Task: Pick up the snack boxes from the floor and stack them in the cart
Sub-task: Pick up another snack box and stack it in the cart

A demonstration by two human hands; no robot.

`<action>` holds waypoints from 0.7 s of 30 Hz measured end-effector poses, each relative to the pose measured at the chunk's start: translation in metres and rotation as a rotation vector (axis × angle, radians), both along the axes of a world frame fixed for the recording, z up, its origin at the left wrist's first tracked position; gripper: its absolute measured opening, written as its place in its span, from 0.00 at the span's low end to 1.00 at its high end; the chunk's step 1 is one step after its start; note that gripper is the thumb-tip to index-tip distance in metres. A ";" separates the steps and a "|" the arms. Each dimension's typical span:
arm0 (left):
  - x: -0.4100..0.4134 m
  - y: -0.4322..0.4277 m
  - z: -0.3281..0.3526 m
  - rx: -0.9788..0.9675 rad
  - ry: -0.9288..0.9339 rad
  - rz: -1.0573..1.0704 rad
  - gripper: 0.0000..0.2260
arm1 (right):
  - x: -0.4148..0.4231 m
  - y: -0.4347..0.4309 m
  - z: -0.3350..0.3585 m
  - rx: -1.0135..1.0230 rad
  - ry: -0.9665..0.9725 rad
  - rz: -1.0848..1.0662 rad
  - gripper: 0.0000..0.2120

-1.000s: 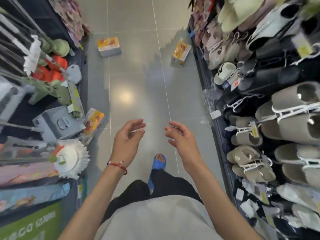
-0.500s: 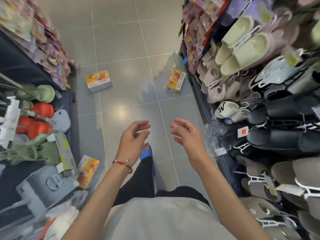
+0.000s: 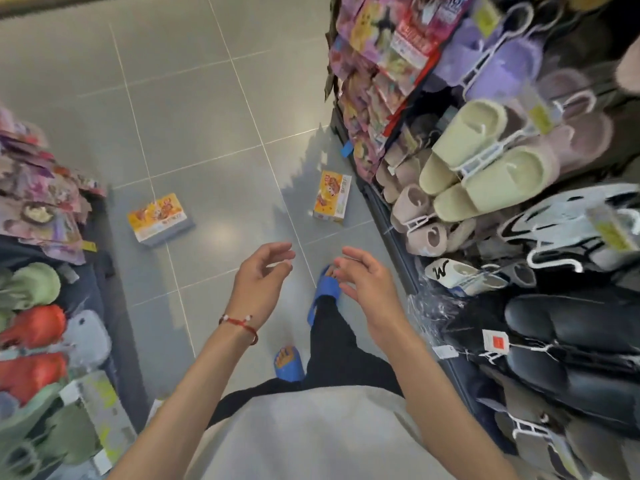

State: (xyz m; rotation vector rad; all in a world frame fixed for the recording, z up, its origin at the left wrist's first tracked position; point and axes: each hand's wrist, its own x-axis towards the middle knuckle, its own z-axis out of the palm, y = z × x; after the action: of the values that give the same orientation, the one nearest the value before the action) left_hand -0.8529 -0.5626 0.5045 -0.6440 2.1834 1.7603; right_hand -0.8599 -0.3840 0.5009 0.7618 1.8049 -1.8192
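Slipper rack (image 3: 485,174) right, box (image 3: 331,197) (orange) beside it

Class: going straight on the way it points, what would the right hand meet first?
Probably the yellow cardboard snack box by the slipper shelf; depth from the right hand is unclear.

The writing on the left box (image 3: 159,218) and the right box (image 3: 332,201) is too blurry to read. The right hand (image 3: 367,282) covers part of the front sandal (image 3: 326,292). The back sandal (image 3: 289,366) has its heel under the trouser leg (image 3: 263,391). The red and green things (image 3: 33,325) at the left edge are smeared and cut off.
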 end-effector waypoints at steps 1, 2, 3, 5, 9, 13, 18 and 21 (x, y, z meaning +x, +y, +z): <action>-0.020 0.001 -0.005 -0.003 -0.012 0.003 0.12 | -0.021 0.001 -0.007 0.008 -0.008 0.014 0.13; -0.039 0.002 -0.009 -0.007 -0.020 0.015 0.12 | -0.043 0.002 -0.012 0.016 -0.016 0.033 0.13; -0.058 0.004 -0.013 -0.016 -0.029 0.028 0.12 | -0.065 0.003 -0.015 0.021 -0.027 0.052 0.12; -0.097 0.008 -0.021 -0.033 -0.081 0.037 0.12 | -0.105 0.008 -0.021 0.040 -0.063 0.058 0.10; -0.159 0.018 -0.031 0.011 -0.135 0.041 0.12 | -0.173 0.015 -0.022 0.065 -0.087 0.088 0.10; -0.205 0.018 -0.045 0.089 -0.178 0.118 0.11 | -0.227 0.012 -0.031 0.104 -0.154 0.151 0.12; -0.253 0.004 -0.087 0.131 -0.263 0.191 0.10 | -0.283 0.001 -0.069 0.190 -0.179 0.240 0.11; -0.278 -0.009 -0.123 0.154 -0.323 0.220 0.11 | -0.313 -0.007 -0.100 0.276 -0.161 0.292 0.15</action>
State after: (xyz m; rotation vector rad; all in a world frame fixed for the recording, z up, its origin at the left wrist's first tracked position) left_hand -1.1310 -0.5714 0.3814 -1.0803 1.8005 1.7590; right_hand -1.1726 -0.3912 0.4009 0.6790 1.9646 -1.3053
